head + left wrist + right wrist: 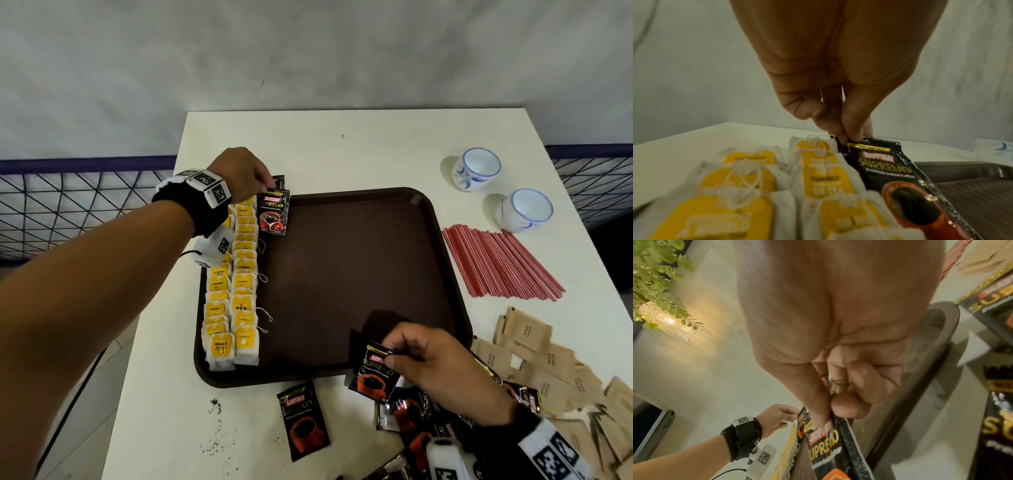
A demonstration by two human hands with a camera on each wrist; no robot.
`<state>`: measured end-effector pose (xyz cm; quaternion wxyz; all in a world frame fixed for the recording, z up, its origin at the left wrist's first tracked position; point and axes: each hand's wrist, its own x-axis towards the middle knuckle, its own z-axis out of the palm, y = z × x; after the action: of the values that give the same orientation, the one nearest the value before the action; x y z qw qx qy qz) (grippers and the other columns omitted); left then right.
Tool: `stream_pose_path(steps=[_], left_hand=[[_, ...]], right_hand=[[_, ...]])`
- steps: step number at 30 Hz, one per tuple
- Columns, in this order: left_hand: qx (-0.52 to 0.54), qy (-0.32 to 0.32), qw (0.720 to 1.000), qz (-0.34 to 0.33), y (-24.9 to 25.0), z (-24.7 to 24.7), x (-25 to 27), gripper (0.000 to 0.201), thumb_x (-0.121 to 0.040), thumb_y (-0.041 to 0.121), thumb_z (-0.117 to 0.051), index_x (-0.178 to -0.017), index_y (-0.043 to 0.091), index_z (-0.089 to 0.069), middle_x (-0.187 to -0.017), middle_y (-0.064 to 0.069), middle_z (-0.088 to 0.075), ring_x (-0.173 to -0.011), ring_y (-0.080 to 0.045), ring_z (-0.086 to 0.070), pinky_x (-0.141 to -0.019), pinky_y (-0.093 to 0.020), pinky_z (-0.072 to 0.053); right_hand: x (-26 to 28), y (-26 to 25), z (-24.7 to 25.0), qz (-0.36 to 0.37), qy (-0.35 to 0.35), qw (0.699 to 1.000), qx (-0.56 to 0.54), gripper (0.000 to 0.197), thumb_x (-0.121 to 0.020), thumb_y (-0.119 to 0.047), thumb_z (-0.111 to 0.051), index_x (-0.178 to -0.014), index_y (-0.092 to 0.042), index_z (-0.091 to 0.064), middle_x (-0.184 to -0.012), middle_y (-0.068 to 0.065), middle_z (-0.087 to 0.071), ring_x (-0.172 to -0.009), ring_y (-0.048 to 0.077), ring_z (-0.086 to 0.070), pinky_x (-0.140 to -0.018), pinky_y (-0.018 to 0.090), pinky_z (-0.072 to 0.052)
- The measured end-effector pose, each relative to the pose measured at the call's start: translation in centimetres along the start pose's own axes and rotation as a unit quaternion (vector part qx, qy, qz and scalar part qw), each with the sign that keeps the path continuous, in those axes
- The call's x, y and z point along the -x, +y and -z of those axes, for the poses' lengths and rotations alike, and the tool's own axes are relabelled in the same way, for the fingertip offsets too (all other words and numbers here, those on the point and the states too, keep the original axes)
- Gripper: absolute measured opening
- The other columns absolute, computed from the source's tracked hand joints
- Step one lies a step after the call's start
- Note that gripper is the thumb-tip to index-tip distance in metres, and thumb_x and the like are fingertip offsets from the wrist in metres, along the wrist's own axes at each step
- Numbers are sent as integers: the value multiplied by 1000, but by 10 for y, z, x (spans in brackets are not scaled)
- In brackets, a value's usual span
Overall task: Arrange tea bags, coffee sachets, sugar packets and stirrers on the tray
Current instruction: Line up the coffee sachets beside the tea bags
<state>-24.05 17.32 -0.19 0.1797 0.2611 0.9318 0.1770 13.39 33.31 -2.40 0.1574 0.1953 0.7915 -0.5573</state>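
A dark brown tray (pixel 445 246) lies mid-table. Two rows of yellow-tagged tea bags (pixel 233 294) fill its left side. My left hand (pixel 265 183) pinches the top edge of a black coffee sachet (pixel 273 216) at the tray's far-left corner, beside the tea bags (pixel 818 177); a second sachet seems to sit behind it (pixel 890 177). My right hand (pixel 394 353) pinches the top of another coffee sachet (pixel 375 375) over the tray's near edge (pixel 824 449). More sachets (pixel 414 421) lie under that hand, and one (pixel 303 419) lies alone on the table.
Red stirrers (pixel 496 263) lie in a bundle right of the tray. Brown sugar packets (pixel 548 370) are scattered at the near right. Two white-and-blue cups (pixel 478 168) (pixel 525 209) stand at the far right. Dark crumbs (pixel 215 407) dot the near-left table.
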Motion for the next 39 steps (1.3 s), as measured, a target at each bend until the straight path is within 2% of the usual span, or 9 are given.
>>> stream_pose_path(steps=[4, 8, 17, 19, 22, 26, 31, 36, 39], left_hand=[[-11, 5, 1000, 0, -1, 0, 1, 20, -86, 5, -67, -99, 15, -78, -102, -4, -73, -88, -9, -56, -75, -22, -43], [-21, 7, 1000, -1, -3, -1, 1, 20, -87, 5, -66, -99, 15, -78, -103, -5, -73, -89, -9, -55, -76, -23, -43], [-43, 41, 996, -62, 8, 2, 19, 18, -88, 14, -63, -97, 20, -76, -102, 1, -71, -85, -9, -55, -77, -23, -41], [4, -12, 993, -119, 30, -2, 41, 12, -85, 22, -70, -95, 23, -76, -93, 6, -72, -84, -8, -63, -79, -24, -47], [89, -172, 960, -200, 67, -17, 82, 16, -81, 33, -77, -96, 26, -76, -81, 11, -73, -78, -3, -68, -78, -25, -54], [140, -314, 915, -211, 90, -42, 110, 17, -83, 27, -77, -98, 19, -75, -79, -2, -75, -74, -15, -71, -76, -36, -56], [147, -314, 915, -209, 86, -40, 111, 7, -87, 20, -72, -93, 18, -74, -73, -7, -73, -72, -25, -69, -72, -41, -55], [138, -336, 908, -209, 86, -40, 115, 10, -85, 22, -75, -94, 20, -74, -76, -6, -74, -73, -18, -70, -80, -39, -56], [113, -306, 921, -214, 82, -37, 111, 4, -84, 17, -74, -87, 20, -74, -69, -1, -72, -65, -12, -69, -72, -29, -56]], right_hand=[[1, -1, 0, -5, -13, 1000, -12, 21, -92, -7, -67, -91, -28, -71, -90, -2, -75, -83, 13, -71, -74, 31, -57], [0, -4, 0, -9, -16, 1000, -11, 21, -92, -8, -67, -93, -28, -73, -90, -3, -74, -84, 11, -71, -75, 29, -57], [-6, -11, 0, 1, 13, 999, -32, 16, -88, -7, -72, -89, -24, -73, -77, -3, -68, -63, 10, -64, -60, 24, -53], [-10, -18, 2, 18, 24, 999, -37, 15, -86, -5, -73, -88, -20, -72, -74, -5, -65, -60, 12, -63, -59, 23, -50], [-21, -29, 4, 36, 41, 998, -43, 17, -85, -5, -75, -87, -21, -71, -74, -8, -62, -57, 14, -62, -54, 18, -44], [-34, -46, 5, 62, 56, 995, -46, 15, -85, -6, -75, -89, -20, -70, -76, -6, -62, -57, 13, -62, -52, 16, -43], [-33, -50, 1, 46, 75, 993, -80, 12, -87, -4, -72, -90, -14, -68, -71, -4, -60, -55, 14, -61, -48, 24, -46], [-31, -52, -4, 42, 93, 991, -84, 11, -88, -3, -71, -88, -14, -67, -69, 3, -63, -54, 17, -61, -47, 28, -46], [-32, -58, -6, 47, 87, 990, -105, 13, -87, -1, -71, -92, -13, -68, -74, 4, -64, -56, 14, -62, -48, 25, -48]])
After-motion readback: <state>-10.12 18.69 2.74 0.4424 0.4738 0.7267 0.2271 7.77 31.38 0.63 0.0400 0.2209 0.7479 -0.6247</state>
